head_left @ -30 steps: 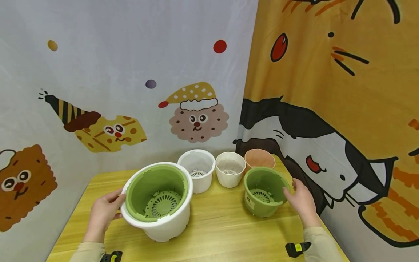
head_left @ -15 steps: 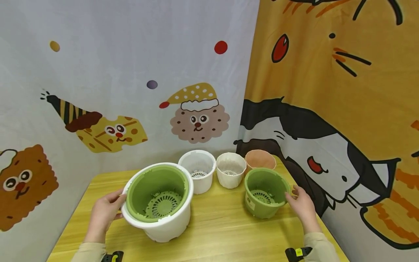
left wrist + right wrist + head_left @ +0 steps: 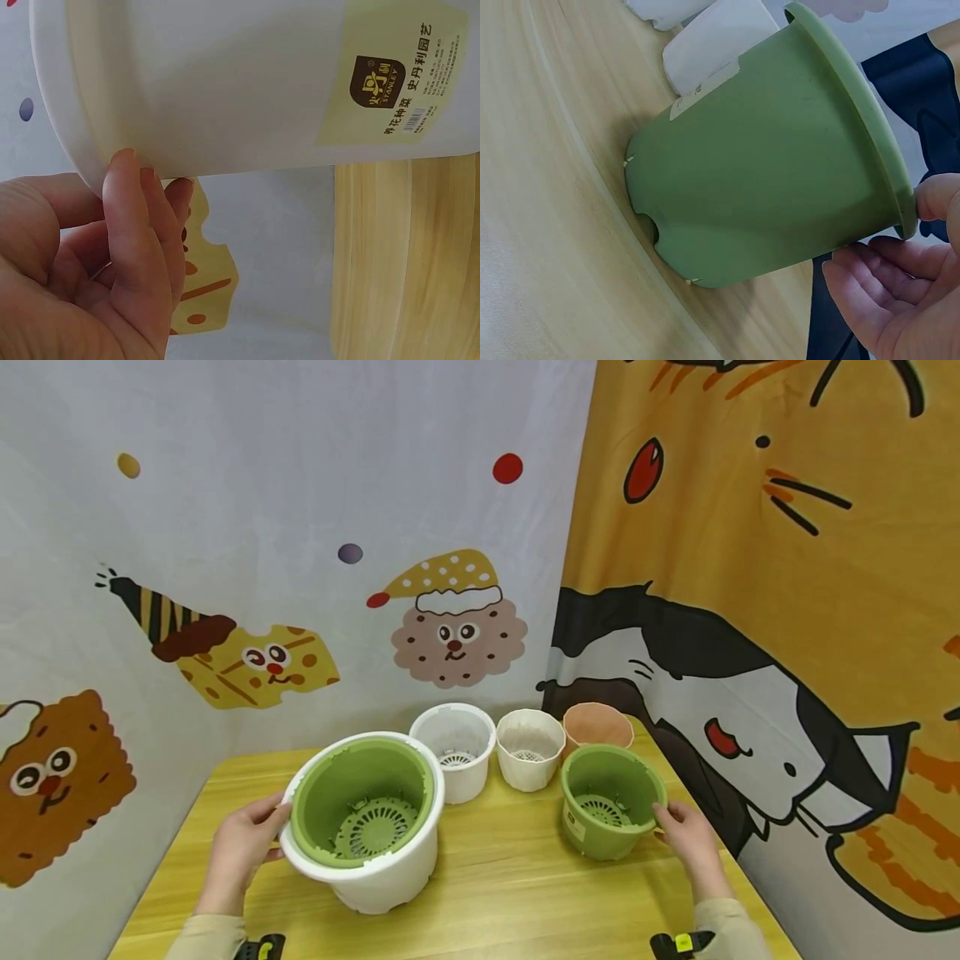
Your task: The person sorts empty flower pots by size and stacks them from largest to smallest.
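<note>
At the left of the head view, a large white flowerpot [image 3: 397, 881] stands on the table with a green flowerpot [image 3: 341, 777] nested inside it. My left hand [image 3: 243, 843] pinches the white pot's rim at its left side. The left wrist view shows the fingers [image 3: 131, 217] curled beneath that rim, near a printed label [image 3: 397, 86]. A smaller green flowerpot [image 3: 600, 839] stands at the right, and my right hand [image 3: 690, 843] pinches its rim from the right. In the right wrist view the thumb lies at the rim, with the other fingers [image 3: 870, 285] against the pot's outer wall.
Behind these stand a white flowerpot [image 3: 465, 781], a smaller cream pot [image 3: 527, 772] and an orange pot [image 3: 596, 724], side by side. The wooden table [image 3: 495, 902] meets a printed cloth backdrop [image 3: 300, 502] at the back and right.
My right hand has shifted slightly down and closed its thumb and fingers on the smaller green flowerpot's rim. The left hand and the pots stay about where they were.
</note>
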{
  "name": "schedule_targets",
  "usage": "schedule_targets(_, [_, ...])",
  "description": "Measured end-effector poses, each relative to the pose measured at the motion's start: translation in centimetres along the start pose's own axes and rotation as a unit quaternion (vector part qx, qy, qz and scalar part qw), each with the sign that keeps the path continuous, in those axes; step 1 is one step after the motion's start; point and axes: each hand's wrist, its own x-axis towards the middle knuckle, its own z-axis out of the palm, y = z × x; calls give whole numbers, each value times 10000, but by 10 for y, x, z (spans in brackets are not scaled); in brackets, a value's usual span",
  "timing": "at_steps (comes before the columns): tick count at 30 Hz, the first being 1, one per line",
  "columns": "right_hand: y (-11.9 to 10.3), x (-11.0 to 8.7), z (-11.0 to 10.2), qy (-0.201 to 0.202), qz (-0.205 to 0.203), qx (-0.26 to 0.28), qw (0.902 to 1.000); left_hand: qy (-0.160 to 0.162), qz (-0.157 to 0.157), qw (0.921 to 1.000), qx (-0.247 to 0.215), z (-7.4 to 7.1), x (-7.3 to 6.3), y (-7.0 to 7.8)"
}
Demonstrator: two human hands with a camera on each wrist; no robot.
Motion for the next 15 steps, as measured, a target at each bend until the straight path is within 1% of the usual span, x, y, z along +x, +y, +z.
schedule_targets(7, [3, -1, 2, -7, 65, 343, 9994, -17, -20, 10000, -19, 0, 1, -1])
schedule_targets(15, [5, -1, 3, -70, 103, 609, 9981, 0, 17, 10000, -19, 0, 0, 0])
